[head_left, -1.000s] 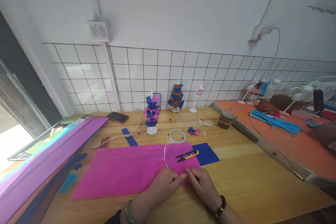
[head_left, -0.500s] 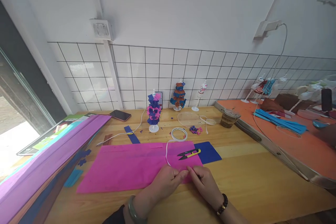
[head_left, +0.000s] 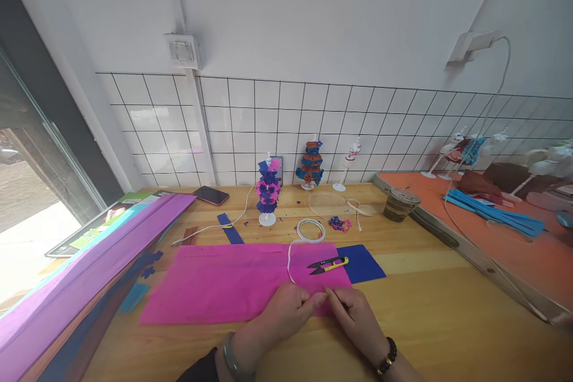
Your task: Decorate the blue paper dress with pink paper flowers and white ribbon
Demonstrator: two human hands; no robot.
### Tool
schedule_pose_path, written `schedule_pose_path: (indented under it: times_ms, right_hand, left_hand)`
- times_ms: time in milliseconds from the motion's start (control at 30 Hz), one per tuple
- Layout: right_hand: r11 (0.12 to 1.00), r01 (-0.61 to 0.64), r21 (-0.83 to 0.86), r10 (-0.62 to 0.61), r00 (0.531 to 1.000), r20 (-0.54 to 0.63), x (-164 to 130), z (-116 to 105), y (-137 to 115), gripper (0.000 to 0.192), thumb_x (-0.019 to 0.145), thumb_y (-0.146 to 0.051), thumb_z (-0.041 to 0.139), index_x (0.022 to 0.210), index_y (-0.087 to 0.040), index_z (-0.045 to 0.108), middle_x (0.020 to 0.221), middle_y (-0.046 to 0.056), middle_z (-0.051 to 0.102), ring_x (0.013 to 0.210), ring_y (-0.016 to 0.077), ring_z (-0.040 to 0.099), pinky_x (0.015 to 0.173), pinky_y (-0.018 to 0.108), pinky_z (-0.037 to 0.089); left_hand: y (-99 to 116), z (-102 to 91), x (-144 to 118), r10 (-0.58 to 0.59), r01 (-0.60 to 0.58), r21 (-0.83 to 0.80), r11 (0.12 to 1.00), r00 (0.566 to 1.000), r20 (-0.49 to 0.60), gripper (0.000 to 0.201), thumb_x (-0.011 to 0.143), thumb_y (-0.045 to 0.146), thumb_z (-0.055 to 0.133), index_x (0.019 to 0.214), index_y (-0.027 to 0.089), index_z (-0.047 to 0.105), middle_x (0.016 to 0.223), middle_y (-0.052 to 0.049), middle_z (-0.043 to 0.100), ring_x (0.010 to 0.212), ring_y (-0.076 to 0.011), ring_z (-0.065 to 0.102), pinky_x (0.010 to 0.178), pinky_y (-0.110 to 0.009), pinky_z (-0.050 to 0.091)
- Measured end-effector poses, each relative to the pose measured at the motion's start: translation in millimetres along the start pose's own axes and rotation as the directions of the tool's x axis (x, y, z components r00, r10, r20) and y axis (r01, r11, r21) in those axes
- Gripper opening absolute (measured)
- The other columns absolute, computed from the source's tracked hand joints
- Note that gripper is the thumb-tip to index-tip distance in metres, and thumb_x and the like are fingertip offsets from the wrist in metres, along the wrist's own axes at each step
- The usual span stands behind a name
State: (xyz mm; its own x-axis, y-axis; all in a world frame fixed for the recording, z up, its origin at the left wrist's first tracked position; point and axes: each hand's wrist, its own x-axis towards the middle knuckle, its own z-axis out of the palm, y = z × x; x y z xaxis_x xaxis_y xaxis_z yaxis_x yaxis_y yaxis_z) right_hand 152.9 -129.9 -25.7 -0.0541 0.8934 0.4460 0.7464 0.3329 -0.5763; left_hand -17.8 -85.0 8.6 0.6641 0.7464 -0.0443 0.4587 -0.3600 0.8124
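1. Both hands at near edge of pink crepe sheet (head_left: 233, 280), which lies flat mid-table. Left hand (head_left: 286, 313) and right hand (head_left: 358, 316) meet fingertip to fingertip, each pinched shut on the white tape strip (head_left: 290, 262) end where it reaches the sheet's near right corner.
2. Strip runs back across the sheet to the tape roll (head_left: 310, 230) just beyond its far edge.
3. Step, by my read: laying/sticking tape along sheet's right end. Next move calls for pressing it flat w/o wrinkling thin paper; snips (head_left: 329, 264) lie on sheet near, prob. for the cut.
4. Writing: none legible. Green booklet (head_left: 96, 228) at left has print, too small to read.
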Motion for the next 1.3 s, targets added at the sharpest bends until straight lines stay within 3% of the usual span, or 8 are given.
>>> schedule_pose_path:
  times_ms: [533, 767, 867, 1033, 1167, 1300]
  right_hand:
    - [1.000, 0.010, 0.002, -0.010, 0.999, 0.033, -3, 1, 3, 0.039, 0.088, -0.030, 0.038, 0.052, -0.020, 0.028, 0.048, -0.004, 0.029, 0.046, 0.0093, 0.029, 0.047, 0.024, 0.023]
    - [1.000, 0.020, 0.017, -0.021, 0.999, 0.034, 1, -1, -4, 0.041, 0.088, -0.032, 0.038, 0.050, -0.020, 0.027, 0.048, -0.005, 0.026, 0.044, 0.0088, 0.026, 0.045, 0.024, 0.023]
    - [0.999, 0.042, 0.003, -0.042, 0.996, 0.080, 13, -4, -10, 0.041, 0.089, -0.033, 0.038, 0.051, -0.020, 0.028, 0.048, -0.005, 0.029, 0.045, 0.0088, 0.027, 0.045, 0.024, 0.024]
    - [0.993, 0.109, -0.035, -0.103, 0.985, 0.140, 46, -3, -20, 0.040, 0.090, -0.034, 0.036, 0.053, -0.019, 0.031, 0.049, -0.004, 0.039, 0.047, 0.0088, 0.033, 0.047, 0.023, 0.026]
    - [0.990, 0.140, -0.034, -0.130, 0.970, 0.205, 73, 4, -32, 0.040, 0.090, -0.034, 0.036, 0.053, -0.019, 0.031, 0.048, -0.004, 0.039, 0.046, 0.0089, 0.033, 0.046, 0.024, 0.024]
    - [0.987, 0.161, 0.025, -0.162, 0.959, 0.233, 92, 16, -42, 0.038, 0.090, -0.033, 0.034, 0.055, -0.020, 0.031, 0.051, -0.004, 0.039, 0.048, 0.0093, 0.034, 0.048, 0.024, 0.025]
  left_hand:
    - [1, -0.1, 1, 0.030, -0.033, -0.052, 0.998, 0.998, -0.056, 0.052, 0.082, 0.053, 0.033, 0.046, 0.018, 0.020, 0.047, 0.004, 0.015, 0.045, -0.0071, 0.016, 0.044, -0.025, 0.014]
    - [-7, 0.0, 4, 0.035, -0.043, -0.083, 0.996, 0.995, -0.094, 0.049, 0.083, 0.050, 0.035, 0.047, 0.017, 0.025, 0.049, 0.004, 0.017, 0.046, -0.0070, 0.018, 0.044, -0.024, 0.015]
    - [-7, -3.9, 5, 0.022, -0.036, -0.103, 0.994, 0.991, -0.135, 0.049, 0.083, 0.050, 0.034, 0.048, 0.017, 0.036, 0.049, 0.004, 0.025, 0.048, -0.0079, 0.023, 0.046, -0.023, 0.019]
    - [-7, -11.9, 7, -0.003, -0.061, -0.195, 0.979, 0.950, -0.311, 0.043, 0.085, 0.046, 0.033, 0.062, 0.016, 0.053, 0.055, 0.003, 0.042, 0.055, -0.0097, 0.035, 0.052, -0.022, 0.028]
    - [-10, -16.7, 10, -0.043, -0.102, -0.304, 0.947, 0.899, -0.437, 0.041, 0.087, 0.045, 0.032, 0.062, 0.016, 0.049, 0.056, 0.003, 0.040, 0.055, -0.0091, 0.035, 0.053, -0.021, 0.029]
    - [-15, -19.4, 12, -0.143, -0.076, -0.384, 0.920, 0.849, -0.509, 0.045, 0.087, 0.048, 0.028, 0.055, 0.018, 0.035, 0.049, 0.004, 0.033, 0.051, -0.0089, 0.031, 0.049, -0.022, 0.024]
